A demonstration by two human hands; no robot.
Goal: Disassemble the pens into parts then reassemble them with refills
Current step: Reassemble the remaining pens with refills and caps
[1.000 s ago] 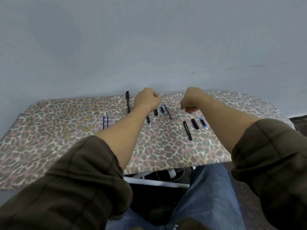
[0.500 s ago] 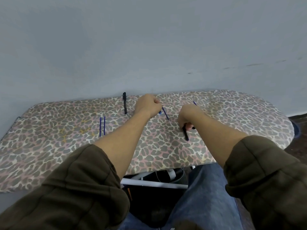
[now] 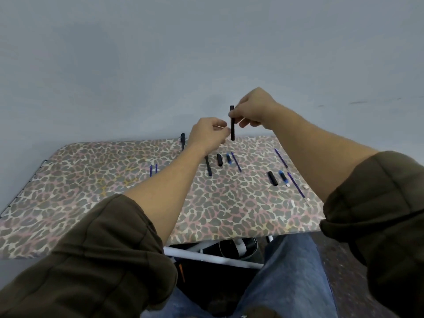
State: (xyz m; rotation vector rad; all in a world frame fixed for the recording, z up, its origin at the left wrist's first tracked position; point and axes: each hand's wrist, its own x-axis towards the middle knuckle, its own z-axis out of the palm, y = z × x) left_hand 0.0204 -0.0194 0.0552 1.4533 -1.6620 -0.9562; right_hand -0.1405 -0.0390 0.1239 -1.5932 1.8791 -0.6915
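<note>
The right hand (image 3: pixel 257 109) pinches a black pen tube (image 3: pixel 232 122) upright above the table (image 3: pixel 91 180). The left hand (image 3: pixel 210 134) has its fingers curled beside the tube; I cannot tell if it holds anything.

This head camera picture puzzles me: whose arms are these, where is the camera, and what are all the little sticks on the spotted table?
No machine here: a person wears the camera on the head, so you look down along their own two arms. The right hand pinches a black pen barrel upright above the table, and the left hand touches its lower part. On the leopard-print table lie pen parts: another black barrel, short black caps, small blue pieces, thin blue refills and one whole black pen near the far edge.
</note>
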